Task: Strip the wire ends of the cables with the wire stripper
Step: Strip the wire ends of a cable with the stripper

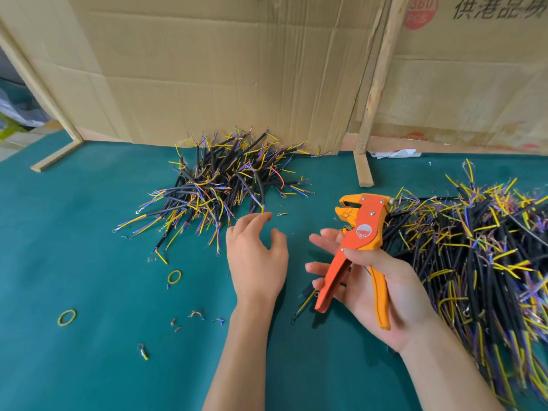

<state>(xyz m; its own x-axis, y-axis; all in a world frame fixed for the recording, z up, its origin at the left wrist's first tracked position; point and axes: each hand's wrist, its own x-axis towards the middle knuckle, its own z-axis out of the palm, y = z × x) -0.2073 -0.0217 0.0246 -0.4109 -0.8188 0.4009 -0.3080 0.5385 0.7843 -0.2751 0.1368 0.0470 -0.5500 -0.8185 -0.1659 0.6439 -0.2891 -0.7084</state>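
Orange wire stripper point(360, 241): lay in the right hand point(382, 289), thumb across the handles, fingers loosely extended beneath; jaws stood apart and pointed up-left, with no wire between them.

Left hand point(255, 256): hovered palm-down above the green table mat point(74, 226), fingers relaxed and slightly spread, holding nothing, its fingertips near the front edge of the far pile.

Far pile of cables point(225, 185): black-sheathed, with yellow and blue cores; copper showed at many tips, so judged the finished stack.

Near pile of cables point(480, 256): larger, just beside the right hand; judged the stock awaiting stripping, though blur hid the tips.

Loose items: two yellow rubber bands point(174, 276), snipped insulation scraps point(195, 315).

Backdrop: cardboard sheets point(222, 69).

Progress: judged partway, between cables; most appeared left.
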